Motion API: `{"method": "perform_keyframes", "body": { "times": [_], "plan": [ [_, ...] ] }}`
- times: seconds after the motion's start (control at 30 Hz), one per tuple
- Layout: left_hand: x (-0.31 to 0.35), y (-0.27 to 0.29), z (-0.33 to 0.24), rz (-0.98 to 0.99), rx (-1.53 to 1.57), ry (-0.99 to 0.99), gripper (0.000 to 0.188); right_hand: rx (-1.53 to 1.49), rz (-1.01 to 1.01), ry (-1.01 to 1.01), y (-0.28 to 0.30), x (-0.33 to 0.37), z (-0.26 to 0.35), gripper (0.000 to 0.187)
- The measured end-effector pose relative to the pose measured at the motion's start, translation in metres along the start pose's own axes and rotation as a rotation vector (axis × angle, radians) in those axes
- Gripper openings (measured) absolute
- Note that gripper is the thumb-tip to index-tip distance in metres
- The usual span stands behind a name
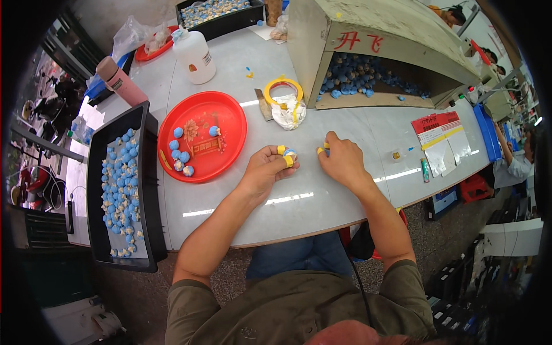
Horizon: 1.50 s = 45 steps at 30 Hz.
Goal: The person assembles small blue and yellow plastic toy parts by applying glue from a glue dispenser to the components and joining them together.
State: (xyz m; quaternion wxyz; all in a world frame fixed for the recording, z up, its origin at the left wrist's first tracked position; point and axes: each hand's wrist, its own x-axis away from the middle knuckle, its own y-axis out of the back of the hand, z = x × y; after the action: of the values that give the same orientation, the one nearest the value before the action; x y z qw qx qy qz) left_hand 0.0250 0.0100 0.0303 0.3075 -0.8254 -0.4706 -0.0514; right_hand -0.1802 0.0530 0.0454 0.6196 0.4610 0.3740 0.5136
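My left hand (269, 168) is closed, pinching a small blue-and-cream ball (291, 153) between thumb and fingertips above the table. Yellow tape wraps some fingertips on both hands. Just to its right, my right hand (343, 160) has its fingers curled together; a speck of blue shows at the tips, too small to name. Left of my hands, a round red plate (230, 155) bears several similar balls (184, 156). Beyond that, a long black tray (150, 190) contains many more blue-and-cream balls (122, 190).
A grey metal box (313, 63) with many blue pieces (351, 75) stands at the far right. A yellow tape roll (298, 86), white crumpled wad (287, 118), white bottle (195, 57), pink flask (123, 83) and red-and-white papers (440, 135) lie around. Another black tray (230, 27) is behind.
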Motion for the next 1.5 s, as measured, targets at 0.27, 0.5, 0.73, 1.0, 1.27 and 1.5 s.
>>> {"method": "perform_keyframes", "body": {
  "times": [0.27, 0.5, 0.73, 1.0, 1.27, 1.5],
  "plan": [
    [-0.003, 0.006, 0.005, -0.022, 0.095, -0.007, 0.029, -0.696, -0.05, 0.204, 0.006, -0.011, 0.0, 0.022],
    [-0.002, 0.002, 0.002, -0.005, 0.23, 0.027, 0.022, -1.184, -0.081, 0.295, -0.02, 0.001, 0.015, 0.027],
    [-0.007, 0.012, 0.01, 0.079, 0.286, -0.002, 0.022, -1.017, -0.114, 0.427, -0.028, 0.006, 0.024, 0.03],
    [-0.011, 0.013, 0.015, 0.104, 0.31, 0.0, 0.022, -1.004, -0.17, 0.46, -0.031, 0.004, 0.02, 0.028],
    [-0.008, 0.01, 0.009, 0.147, 0.418, 0.044, 0.017, -1.035, -0.141, 0.392, -0.034, -0.002, 0.01, 0.025],
    [-0.011, 0.008, 0.013, 0.115, 0.315, 0.012, 0.02, -1.2, -0.032, 0.296, -0.03, -0.003, 0.009, 0.025]
  ]
}}
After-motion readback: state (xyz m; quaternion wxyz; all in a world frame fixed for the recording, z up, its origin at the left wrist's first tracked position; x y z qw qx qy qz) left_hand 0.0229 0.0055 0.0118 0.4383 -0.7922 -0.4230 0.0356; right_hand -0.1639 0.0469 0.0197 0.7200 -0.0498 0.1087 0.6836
